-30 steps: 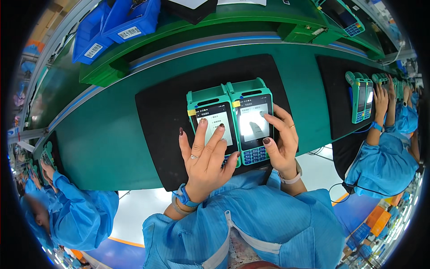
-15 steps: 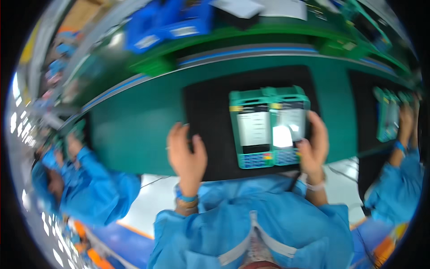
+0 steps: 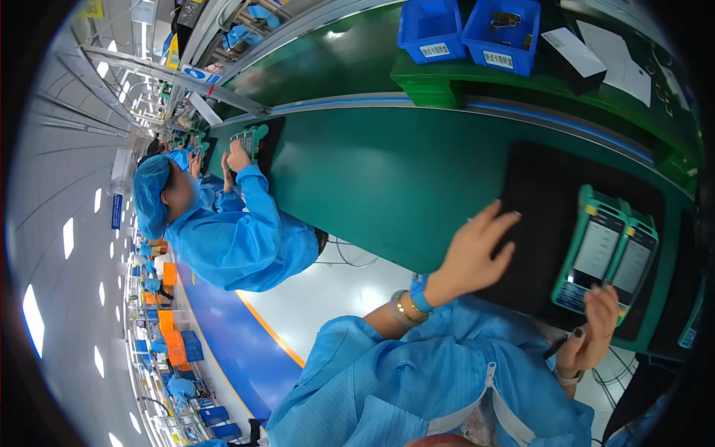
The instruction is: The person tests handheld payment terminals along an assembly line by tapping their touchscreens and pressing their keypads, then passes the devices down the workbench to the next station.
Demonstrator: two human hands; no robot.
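Note:
Two handheld keypad terminals (image 3: 594, 246) in green casings lie side by side on a black mat (image 3: 540, 186), their screens lit and facing up. My left hand (image 3: 471, 253) is raised by the mat's left edge, fingers spread, with nothing in it. Just at the near end of the terminals is my right hand (image 3: 592, 331). Its fingers are stretched out and overlap the keypad of the right-hand unit; whether they touch it I cannot tell. Neither hand grips anything.
Two blue bins (image 3: 503, 33), one holding small metal parts, stand on a raised green shelf (image 3: 439, 78) with white papers (image 3: 614, 63). To the left, a co-worker in blue (image 3: 231, 231) handles another green device (image 3: 253, 140) at the same green bench (image 3: 357, 179).
The view has swung left, so the terminals and mat now appear farther right. My right hand has come off the right terminal's side to its near end. My left hand stays empty.

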